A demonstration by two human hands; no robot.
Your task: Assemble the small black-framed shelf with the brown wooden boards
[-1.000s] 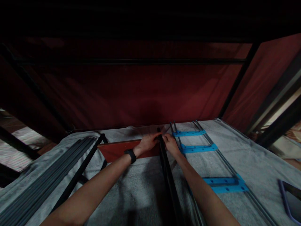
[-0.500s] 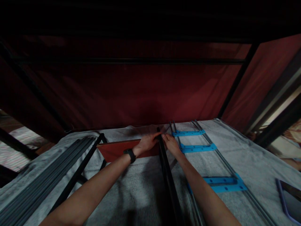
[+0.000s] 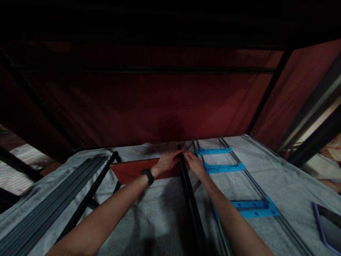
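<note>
So the biggest thing in front of me was the dark red fabric backdrop (image 3: 165, 103), strung on a black frame and filling most of what I could see. Below it was the worktop (image 3: 266, 167), covered in a grey towel-like cloth. Off to my left lay a bundle of long grey rods (image 3: 50, 202), with a black bar (image 3: 90, 193) slanting beside them. On my right sat a ladder-looking rack of thin metal rods with blue plastic cross-pieces (image 3: 221, 167), lying flat on the cloth. Down the middle ran a long black metal bar (image 3: 190, 202), pointing away from me toward the backdrop.

Across the far end of that bar stood a reddish-brown board (image 3: 131, 170) on its edge, stretching left from the bar. My left hand (image 3: 166, 161), black watch (image 3: 147, 176) on the wrist, was resting on the board's right end, fingers curled over the top right where it met the bar. My right hand (image 3: 194, 163) was just on the other side of the bar, fingers pinched narrow at that same joint. It was too dark to tell if anything small was between my fingertips.
</note>
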